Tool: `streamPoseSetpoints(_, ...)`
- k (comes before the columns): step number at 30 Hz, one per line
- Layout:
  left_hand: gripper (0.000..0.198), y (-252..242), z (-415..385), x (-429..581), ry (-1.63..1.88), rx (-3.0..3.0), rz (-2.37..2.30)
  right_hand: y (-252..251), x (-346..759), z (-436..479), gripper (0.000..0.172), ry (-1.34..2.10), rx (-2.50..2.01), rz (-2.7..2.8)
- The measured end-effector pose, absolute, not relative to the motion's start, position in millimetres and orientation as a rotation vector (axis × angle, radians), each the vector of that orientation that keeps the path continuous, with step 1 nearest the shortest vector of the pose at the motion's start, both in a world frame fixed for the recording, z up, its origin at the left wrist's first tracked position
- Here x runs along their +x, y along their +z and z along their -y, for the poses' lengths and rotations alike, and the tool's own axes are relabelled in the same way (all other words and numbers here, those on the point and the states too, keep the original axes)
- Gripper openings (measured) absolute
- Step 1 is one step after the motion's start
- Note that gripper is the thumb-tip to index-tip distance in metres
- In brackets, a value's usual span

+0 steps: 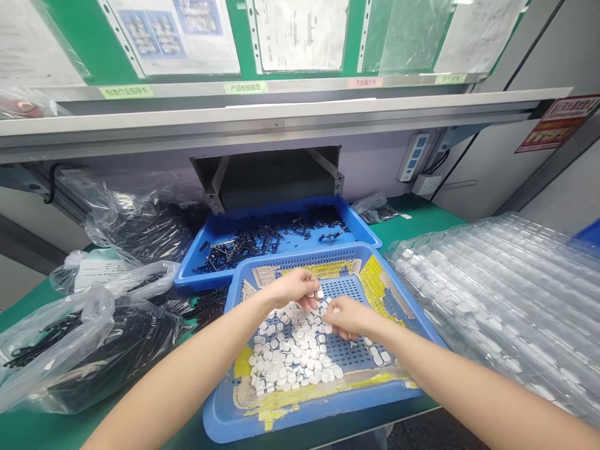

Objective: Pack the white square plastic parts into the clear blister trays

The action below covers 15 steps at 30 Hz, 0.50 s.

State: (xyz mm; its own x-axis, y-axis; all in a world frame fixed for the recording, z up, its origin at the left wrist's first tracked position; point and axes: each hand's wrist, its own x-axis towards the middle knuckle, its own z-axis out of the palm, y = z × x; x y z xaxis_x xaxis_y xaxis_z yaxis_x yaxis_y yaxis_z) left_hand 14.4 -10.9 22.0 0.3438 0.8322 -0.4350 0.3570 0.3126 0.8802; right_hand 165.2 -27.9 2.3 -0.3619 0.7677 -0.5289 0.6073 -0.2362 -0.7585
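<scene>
Two hands at it over a blue tray (pixel 281 422), left hand (pixel 293 289) pinching a white piece (pixel 319 293), right hand (pixel 349 315) pinching a second piece (pixel 328 328) just above the pile (pixel 290 350).

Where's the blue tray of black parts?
In the head view, the blue tray of black parts sits at the back of the green bench, behind the perforated blue tray, with a plastic bag of black parts to its left.

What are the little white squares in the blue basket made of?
The small white pieces look like matte plastic, though the look leaves that open: dull, with no shine. The blue tray looks like moulded plastic: smooth, lightly glossy, with rows of small holes.
</scene>
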Motion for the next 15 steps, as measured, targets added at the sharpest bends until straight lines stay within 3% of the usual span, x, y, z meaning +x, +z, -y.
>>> streamPoseSetpoints(7,0.005,31,10,18,0.619,0.965,-1.173,28,174,11,0.010,1.940,-1.410,1.052)
streamPoseSetpoints(15,0.006,34,13,20,0.714,0.807,-1.102,33,175,15,0.009,2.079,-1.134,0.730)
